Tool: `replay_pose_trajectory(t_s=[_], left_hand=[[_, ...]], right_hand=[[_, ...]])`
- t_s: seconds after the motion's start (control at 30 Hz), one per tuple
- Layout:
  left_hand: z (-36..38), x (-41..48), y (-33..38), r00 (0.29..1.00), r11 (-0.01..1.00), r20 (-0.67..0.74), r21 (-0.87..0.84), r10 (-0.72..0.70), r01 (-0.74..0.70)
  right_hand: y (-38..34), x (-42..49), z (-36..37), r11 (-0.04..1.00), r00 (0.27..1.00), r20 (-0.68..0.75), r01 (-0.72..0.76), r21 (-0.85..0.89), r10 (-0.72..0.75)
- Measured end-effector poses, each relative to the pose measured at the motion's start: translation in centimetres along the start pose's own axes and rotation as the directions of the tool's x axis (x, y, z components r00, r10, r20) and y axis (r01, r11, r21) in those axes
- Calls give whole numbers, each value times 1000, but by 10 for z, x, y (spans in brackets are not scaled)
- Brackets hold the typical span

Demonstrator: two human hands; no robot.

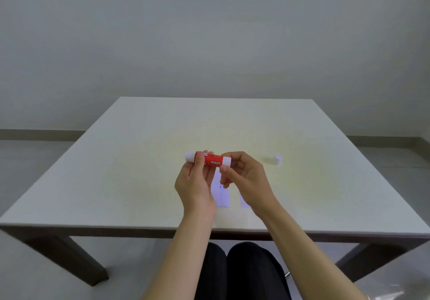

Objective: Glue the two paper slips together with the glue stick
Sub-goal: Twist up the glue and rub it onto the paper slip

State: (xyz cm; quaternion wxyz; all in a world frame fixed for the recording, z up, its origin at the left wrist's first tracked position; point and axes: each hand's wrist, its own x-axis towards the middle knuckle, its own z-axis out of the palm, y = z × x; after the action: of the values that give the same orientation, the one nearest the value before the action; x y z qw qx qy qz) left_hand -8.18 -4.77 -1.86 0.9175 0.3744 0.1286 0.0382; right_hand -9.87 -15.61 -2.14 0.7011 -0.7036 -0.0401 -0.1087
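Only unreadable white print, glue stick (210, 159)

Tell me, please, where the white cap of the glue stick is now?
In the head view, the white cap lies on the table, to the right of the right hand and apart from the glue stick.

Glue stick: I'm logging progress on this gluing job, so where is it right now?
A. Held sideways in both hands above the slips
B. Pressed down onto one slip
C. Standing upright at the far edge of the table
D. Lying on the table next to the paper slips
A: the glue stick lies sideways between the left hand and right hand, above the paper slips on the table.
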Motion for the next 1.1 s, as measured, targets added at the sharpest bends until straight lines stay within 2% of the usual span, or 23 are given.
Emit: replay_pose_trajectory(t_s=[0.1,0.2,0.23,0.3,0.37,0.43,0.47,0.5,0.57,0.6,0.63,0.67,0.73,0.77,0.8,0.87,0.93,0.97,1.0,1.03,1.1], left_hand=[[3,-2,0,999,999,39,25,37,-38],[5,-5,-3,984,991,161,103,72,-90],[5,-5,-4,983,989,172,113,70,-90],[3,-2,-4,987,992,145,95,74,-88],[1,3,0,990,992,110,83,84,-93],[-1,6,2,990,993,114,80,81,-91],[-2,6,2,988,993,131,82,77,-88],[-2,5,2,986,992,148,91,72,-86],[-4,3,1,982,989,176,115,67,-88],[-6,3,0,981,989,182,119,61,-84],[-7,3,0,982,990,180,116,55,-77],[-8,3,0,984,991,168,113,53,-73],[-8,5,1,989,990,140,120,50,-68],[-9,5,1,990,991,137,122,44,-61],[-9,5,1,989,991,141,121,37,-54],[-9,5,0,988,992,154,120,20,-39],[-12,4,-1,983,992,182,125,14,-37],[-12,3,-1,980,992,197,119,11,-35],[-12,3,0,980,993,200,114,7,-31],[-11,3,0,981,993,193,110,6,-28],[-9,4,2,986,992,166,120,14,-34]], right_hand=[[-3,-1,4,996,992,-91,-88,9,88],[-7,0,5,922,910,-160,-369,112,384],[-9,-1,5,907,896,-152,-404,117,418],[-8,-2,4,943,935,-126,-328,49,332],[-8,-4,4,989,985,-92,-146,-24,143],[-8,-6,4,998,997,-56,-54,-43,52],[-7,-6,4,996,995,-54,-84,-16,83],[-6,-5,4,984,983,-61,-173,33,175],[-9,-2,5,893,900,-53,-419,165,432],[-10,-2,5,854,866,-44,-480,200,497],[-10,-2,6,860,868,-45,-480,172,494],[-8,-3,6,906,906,-60,-414,90,420],[-7,-8,6,978,983,-89,-168,-123,158],[-5,-10,6,982,994,-95,-77,-175,61],[-3,-10,5,985,994,-98,-53,-167,37],[-5,-10,6,979,976,-91,-201,-34,197],[-9,-8,6,897,898,-47,-433,87,438],[-12,-8,6,864,866,-45,-490,113,497],[-13,-8,6,868,868,-55,-487,92,493],[-12,-9,7,905,902,-82,-424,28,425],[-9,-13,8,965,981,-111,-177,-191,158]])
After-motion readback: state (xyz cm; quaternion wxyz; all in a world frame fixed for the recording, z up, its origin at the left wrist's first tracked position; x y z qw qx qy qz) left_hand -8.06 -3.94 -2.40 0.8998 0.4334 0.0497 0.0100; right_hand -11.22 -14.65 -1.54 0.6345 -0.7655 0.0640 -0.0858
